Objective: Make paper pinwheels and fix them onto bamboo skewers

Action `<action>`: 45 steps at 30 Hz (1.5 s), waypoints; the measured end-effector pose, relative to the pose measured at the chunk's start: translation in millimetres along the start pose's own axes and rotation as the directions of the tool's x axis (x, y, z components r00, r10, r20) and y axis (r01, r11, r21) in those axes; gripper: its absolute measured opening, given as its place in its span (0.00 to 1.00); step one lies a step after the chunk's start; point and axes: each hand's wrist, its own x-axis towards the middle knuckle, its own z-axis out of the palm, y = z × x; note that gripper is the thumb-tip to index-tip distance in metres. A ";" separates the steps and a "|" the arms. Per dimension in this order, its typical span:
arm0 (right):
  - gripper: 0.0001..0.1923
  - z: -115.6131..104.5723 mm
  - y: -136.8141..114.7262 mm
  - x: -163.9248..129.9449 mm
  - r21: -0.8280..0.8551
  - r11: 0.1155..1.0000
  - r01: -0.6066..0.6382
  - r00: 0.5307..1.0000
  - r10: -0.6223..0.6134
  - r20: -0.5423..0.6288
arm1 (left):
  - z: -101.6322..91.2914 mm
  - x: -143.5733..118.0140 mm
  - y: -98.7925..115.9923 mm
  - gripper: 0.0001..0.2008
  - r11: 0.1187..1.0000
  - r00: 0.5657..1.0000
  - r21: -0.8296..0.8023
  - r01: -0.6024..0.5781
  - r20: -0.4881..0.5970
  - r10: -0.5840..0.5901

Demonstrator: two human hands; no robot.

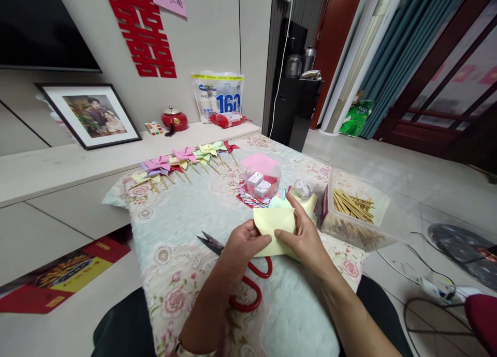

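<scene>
Head view shows a low table (171, 274) covered with a flowered cloth, its far edge close to a white shelf (58, 165) along the wall and its right edge open toward the tiled floor. The biggest free area of the cloth is on the left and in the middle, between the hands and a row of paper pinwheels (186, 160) which lies near the far edge. On the right side a clear box of wooden sticks (355, 207) stands just at the table edge, near the right hand. Behind the hands is a round clear container (263, 183) with a pink sheet on top, and colored paper pieces are around it. Red-handled scissors (243, 271) lie on the cloth, partly under the left wrist.

Both forearms come from the bottom and meet above the middle of the table. The left hand (243, 246) pinches the left edge of a pale yellow paper (274, 227), fingers curled. The right hand (305, 238) grips the same paper from the right, thumb on top, fingers folded behind it. The paper is held a little above the cloth, in front of the container
</scene>
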 end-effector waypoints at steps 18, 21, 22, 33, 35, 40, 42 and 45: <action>0.48 14.0 1.0 -3.6 0.163 0.986 -0.044 0.998 0.050 -0.032 | 3.6 2.7 -4.6 0.22 1.000 0.989 0.015 -0.013 -0.148 0.015; 0.48 12.7 2.4 -3.6 0.192 0.979 -0.075 0.997 0.077 -0.001 | 2.1 2.5 -5.7 0.20 1.000 0.989 -0.008 -0.013 -0.146 0.011; 0.48 12.1 2.8 -3.6 0.189 0.979 -0.081 0.997 0.081 0.006 | 1.6 2.5 -6.2 0.19 1.000 0.989 -0.018 -0.010 -0.146 0.008; 0.48 11.4 0.2 -4.8 0.196 0.974 -0.114 0.993 0.109 0.036 | 1.3 2.4 -4.2 0.22 0.999 0.990 -0.041 0.002 -0.142 -0.008; 0.48 10.1 0.7 -4.1 0.196 0.975 -0.109 0.994 0.102 0.043 | 0.9 1.7 -3.2 0.22 0.999 0.987 -0.050 -0.003 -0.158 -0.005; 0.33 -1.5 7.0 -0.1 0.039 0.995 0.097 0.987 -0.091 -0.132 | -3.3 0.4 2.7 0.22 0.996 0.970 -0.084 -0.025 -0.242 0.004; 0.20 -8.9 8.1 1.1 -0.088 0.972 0.216 0.960 -0.228 -0.160 | -5.1 -0.2 5.5 0.22 0.996 0.966 -0.090 -0.027 -0.260 0.003; 0.08 -19.1 5.0 1.2 -0.244 0.887 0.391 0.911 -0.411 -0.035 | -6.9 -0.9 7.7 0.20 0.994 0.966 -0.102 -0.028 -0.258 0.001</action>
